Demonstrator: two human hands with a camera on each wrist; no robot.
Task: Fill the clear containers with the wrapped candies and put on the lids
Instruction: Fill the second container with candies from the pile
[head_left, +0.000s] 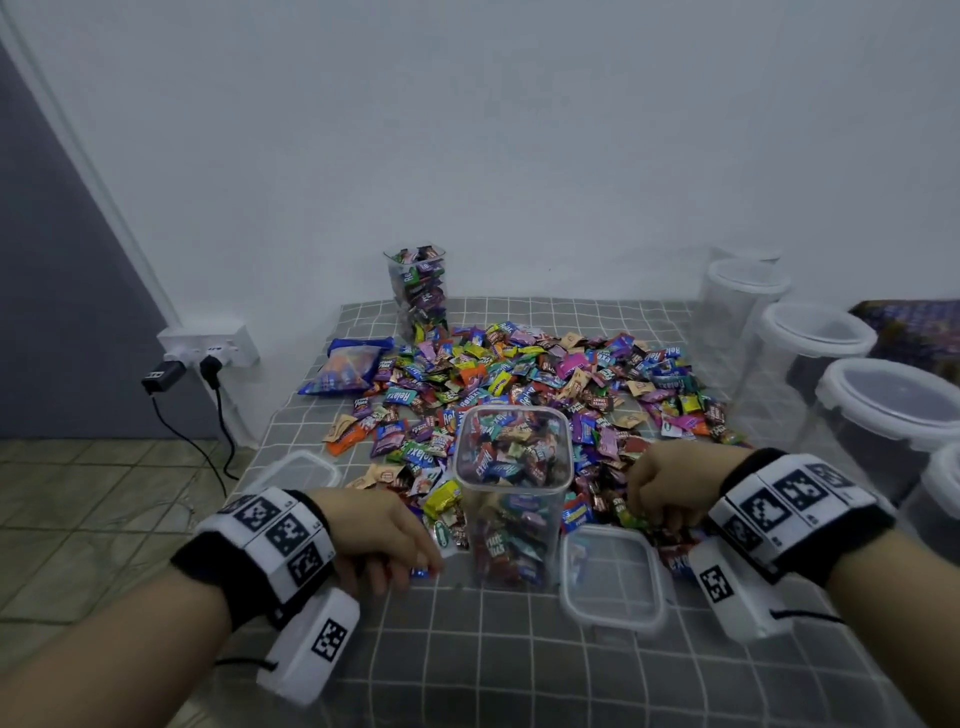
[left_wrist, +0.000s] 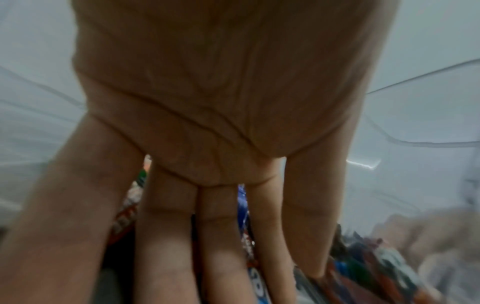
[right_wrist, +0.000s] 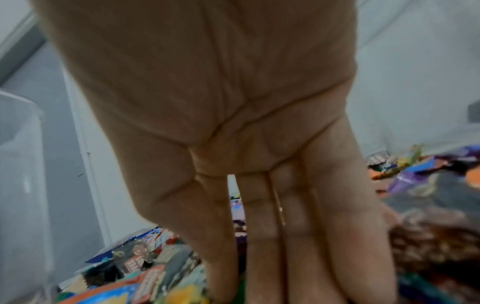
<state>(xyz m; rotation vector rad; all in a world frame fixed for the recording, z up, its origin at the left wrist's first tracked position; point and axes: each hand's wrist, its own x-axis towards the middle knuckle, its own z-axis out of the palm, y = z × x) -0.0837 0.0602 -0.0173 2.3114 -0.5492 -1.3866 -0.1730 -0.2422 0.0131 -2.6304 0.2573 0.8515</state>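
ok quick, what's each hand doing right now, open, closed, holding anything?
Left hand: fingers straight, down on the wrapped candies, open.
Right hand: fingers straight, reaching into the candies, nothing visibly held.

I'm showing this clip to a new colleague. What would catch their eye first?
The bright heap of wrapped candies spread over the checked cloth, then the square clear container at its near edge, nearly full and without a lid. A lid lies flat just right of it, and both hands, left hand and right hand, reach down into the candies on either side.
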